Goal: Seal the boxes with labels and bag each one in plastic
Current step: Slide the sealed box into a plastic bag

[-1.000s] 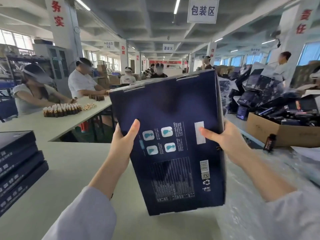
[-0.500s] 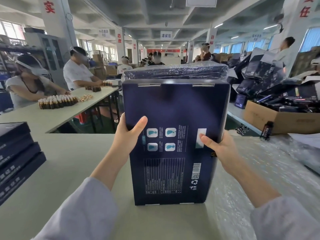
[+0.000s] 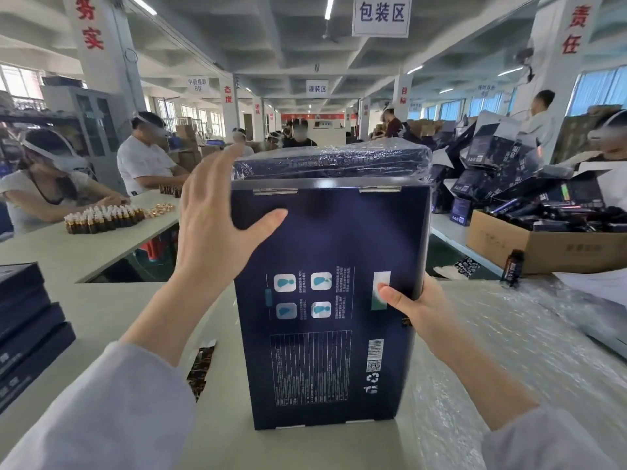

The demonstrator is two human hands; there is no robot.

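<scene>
Risk: box (image 3: 325, 300) stood on end at desk (image 3: 118, 317) centre, steadied mainly by right hand (image 3: 420, 310). It could tip toward 12 o'clock against plastic-wrapped box (image 3: 329, 162) if grip slipped. Right hand grasped box's 3 o'clock edge, thumb on pale label (image 3: 381, 278). Left hand (image 3: 213, 225) released, fingers (image 3: 217, 171) spread at box's 10 o'clock corner.

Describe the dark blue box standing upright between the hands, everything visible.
The dark blue box looks like matte cardboard, standing upright on end on the pale table. Its facing panel carries four pictograms, a printed grid, a barcode, a QR code, a recycling mark and a whitish label. Two tabs show at the top edge. The right hand grips its right edge, thumb on the label; the left hand, open, lays its thumb on the upper panel.
</scene>
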